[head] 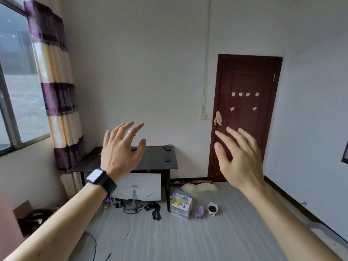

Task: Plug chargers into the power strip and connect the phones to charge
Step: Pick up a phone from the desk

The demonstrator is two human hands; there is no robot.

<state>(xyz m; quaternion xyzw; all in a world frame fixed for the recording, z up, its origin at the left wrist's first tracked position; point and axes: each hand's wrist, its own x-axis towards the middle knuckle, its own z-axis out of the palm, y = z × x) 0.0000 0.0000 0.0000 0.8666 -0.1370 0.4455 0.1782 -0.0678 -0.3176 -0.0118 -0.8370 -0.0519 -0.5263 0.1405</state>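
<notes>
Both my hands are raised in front of me with fingers spread, holding nothing. My left hand point(120, 151), with a ring and a black watch on the wrist, partly covers a dark table point(156, 161) across the room. My right hand point(239, 159) is up in front of the door. On the far right of the tabletop lies a dark phone point(167, 148), with a small black item point(168, 161) closer to the table's front edge. Another dark object point(134, 149) peeks out by my left thumb. No power strip is plainly visible.
A brown door point(248, 102) stands at the right, a window with a striped curtain point(56, 87) at the left. Under the table lean a white board point(139, 186), cables point(132, 207) and a white organiser box point(181, 206). Two pet bowls point(212, 209) sit on the grey floor. A cardboard box point(32, 217) sits low left.
</notes>
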